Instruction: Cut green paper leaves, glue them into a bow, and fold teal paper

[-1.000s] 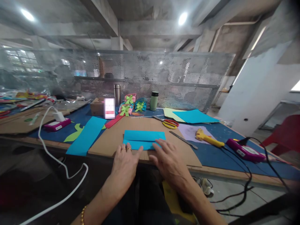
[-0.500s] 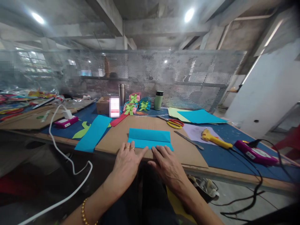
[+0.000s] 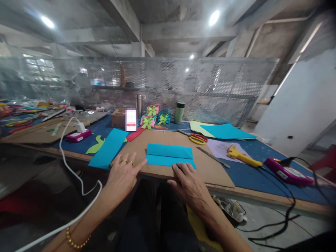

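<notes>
A folded blue sheet (image 3: 169, 151) lies on a piece of brown cardboard (image 3: 212, 176), its crease running from side to side. The fingertips of my right hand (image 3: 189, 182) rest on the sheet's near right edge, fingers stretched out. My left hand (image 3: 124, 171) lies flat on the cardboard, fingers spread, its index fingertip close to the sheet's left end; whether it touches cannot be made out. A longer blue strip (image 3: 109, 148) lies to the left of that hand, overhanging the table's front edge.
Red-and-yellow-handled scissors (image 3: 198, 138), a metal blade (image 3: 214, 157) and a yellow glue gun (image 3: 244, 155) lie to the right. A purple power box (image 3: 287, 171) trails black cable. At the back stand a green tumbler (image 3: 179, 113), a steel flask (image 3: 139, 106) and small bow-topped boxes (image 3: 148, 122).
My left hand has slid left, off the blue sheet's near edge and onto the cardboard beside it. My right hand stays on the sheet. The view has shifted slightly.
</notes>
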Demonstrator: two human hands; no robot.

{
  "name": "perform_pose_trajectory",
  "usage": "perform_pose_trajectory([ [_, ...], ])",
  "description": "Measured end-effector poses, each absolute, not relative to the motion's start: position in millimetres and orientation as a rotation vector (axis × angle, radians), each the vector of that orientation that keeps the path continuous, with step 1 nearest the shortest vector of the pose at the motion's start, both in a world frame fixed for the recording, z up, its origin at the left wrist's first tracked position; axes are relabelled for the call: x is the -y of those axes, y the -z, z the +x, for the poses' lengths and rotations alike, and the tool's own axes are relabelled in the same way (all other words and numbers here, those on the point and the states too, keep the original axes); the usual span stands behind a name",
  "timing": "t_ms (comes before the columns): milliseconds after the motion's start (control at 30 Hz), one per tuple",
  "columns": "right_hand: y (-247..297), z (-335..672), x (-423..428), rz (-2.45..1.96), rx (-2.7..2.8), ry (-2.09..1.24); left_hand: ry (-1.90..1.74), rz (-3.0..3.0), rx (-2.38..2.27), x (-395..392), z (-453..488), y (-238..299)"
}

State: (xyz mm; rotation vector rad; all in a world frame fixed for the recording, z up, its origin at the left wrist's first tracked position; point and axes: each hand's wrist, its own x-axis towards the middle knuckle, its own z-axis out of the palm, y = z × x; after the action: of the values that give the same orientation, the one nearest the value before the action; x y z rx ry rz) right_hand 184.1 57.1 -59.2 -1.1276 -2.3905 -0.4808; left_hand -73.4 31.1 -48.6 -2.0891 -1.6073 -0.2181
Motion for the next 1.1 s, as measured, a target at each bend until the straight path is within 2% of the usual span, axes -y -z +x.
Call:
perform_pose_trajectory([
  [133, 57.8, 179.8, -53.3, -1.203, 2.382, 0.479, 0.44, -2.101, 1.535, -25.8, -46.7, 44.0],
  [333, 62.4, 175.7, -52.3, -1.261, 2.381, 0.503, 0.754, -2.52, 1.279, -51.8, 6.4, 58.3],
  [500, 63.7, 177.5, -52.7, -1.219, 2.392, 0.482, 0.723, -2.496, 1.282, -67.4, 12.3, 75.7],
  [767, 50.3, 223.1, -33.9, -1.347, 2.368, 0.444, 0.578, -2.559, 1.199, -64.5, 0.9, 71.3],
  [1100, -3.7, 229.3, -72.5, -1.654, 2.284, 0.099, 0.595, -2.536, 1.219, -58.9, 4.5, 67.7],
])
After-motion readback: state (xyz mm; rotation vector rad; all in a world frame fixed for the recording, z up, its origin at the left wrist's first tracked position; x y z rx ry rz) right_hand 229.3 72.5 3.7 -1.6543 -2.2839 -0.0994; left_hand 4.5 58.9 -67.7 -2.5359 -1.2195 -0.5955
